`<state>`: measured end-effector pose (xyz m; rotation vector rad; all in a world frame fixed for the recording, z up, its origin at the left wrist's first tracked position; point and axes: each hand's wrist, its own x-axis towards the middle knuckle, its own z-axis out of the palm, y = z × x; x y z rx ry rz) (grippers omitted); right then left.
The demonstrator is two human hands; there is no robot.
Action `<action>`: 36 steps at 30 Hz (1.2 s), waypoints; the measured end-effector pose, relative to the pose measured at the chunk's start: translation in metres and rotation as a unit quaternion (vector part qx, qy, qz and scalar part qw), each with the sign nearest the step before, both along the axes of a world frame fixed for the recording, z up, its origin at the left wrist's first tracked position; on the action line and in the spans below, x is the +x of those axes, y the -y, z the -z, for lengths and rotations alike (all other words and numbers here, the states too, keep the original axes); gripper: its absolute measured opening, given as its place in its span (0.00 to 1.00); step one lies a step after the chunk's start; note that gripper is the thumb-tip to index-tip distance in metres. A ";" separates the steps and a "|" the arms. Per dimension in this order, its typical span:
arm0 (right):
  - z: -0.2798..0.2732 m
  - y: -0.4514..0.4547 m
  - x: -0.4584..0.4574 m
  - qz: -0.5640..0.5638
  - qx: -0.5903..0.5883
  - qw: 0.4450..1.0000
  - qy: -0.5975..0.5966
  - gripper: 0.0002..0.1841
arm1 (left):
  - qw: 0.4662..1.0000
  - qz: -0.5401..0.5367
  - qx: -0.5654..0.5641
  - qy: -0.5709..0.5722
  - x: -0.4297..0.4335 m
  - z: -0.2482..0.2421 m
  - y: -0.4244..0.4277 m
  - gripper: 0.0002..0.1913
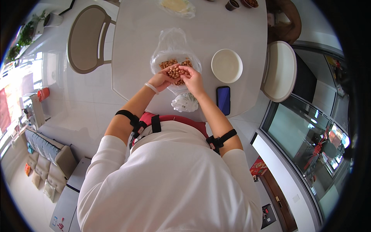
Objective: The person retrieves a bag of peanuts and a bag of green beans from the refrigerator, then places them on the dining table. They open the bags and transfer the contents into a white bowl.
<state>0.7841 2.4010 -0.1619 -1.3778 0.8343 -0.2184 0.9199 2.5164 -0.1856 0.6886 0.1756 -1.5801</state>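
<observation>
My left hand (162, 79) is cupped over an open clear plastic bag and holds a heap of shelled peanuts (174, 72). Beside it, my right hand (191, 77) has its fingertips on the peanuts at the heap's right edge. More reddish-brown peanuts (168, 63) lie in the plastic bag (173, 41) under both hands. To the right of the bag stands a round white bowl (227, 66), with no contents visible in it. Nearer my body, a knotted white plastic bag (184, 103) rests by my right wrist.
A smartphone (223, 100) lies below the bowl on the white table (130, 52). At the far side are a plastic bag with something pale yellow (175, 5), a small dark cup (232, 5) and a bowl of food (249, 3). Chairs stand left (87, 39) and right (280, 71).
</observation>
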 end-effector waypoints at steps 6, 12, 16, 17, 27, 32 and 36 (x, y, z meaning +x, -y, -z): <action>-0.012 0.012 -0.005 0.045 0.105 0.992 0.046 0.18 | 0.998 0.001 -0.058 -0.039 0.007 -0.010 -0.002 0.30; -0.019 0.018 -0.005 0.068 0.188 0.976 0.081 0.20 | 0.999 -0.025 0.014 -0.044 0.006 -0.020 0.004 0.22; -0.024 0.019 -0.006 0.066 0.204 0.973 0.083 0.21 | 0.998 -0.027 -0.002 -0.059 0.007 -0.022 0.004 0.22; -0.025 0.019 -0.006 0.064 0.205 0.973 0.083 0.21 | 0.997 -0.031 -0.013 -0.073 0.007 -0.022 0.004 0.22; -0.027 0.005 -0.011 -0.050 0.120 0.991 0.003 0.23 | 0.995 0.008 0.064 -0.082 0.008 -0.009 0.000 0.20; -0.027 -0.008 -0.016 -0.087 0.164 0.983 -0.003 0.26 | 0.995 0.041 0.092 -0.027 0.009 0.001 -0.006 0.18; -0.018 -0.008 -0.020 -0.050 0.127 0.991 0.015 0.25 | 0.991 0.015 0.135 -0.003 0.014 0.008 -0.005 0.15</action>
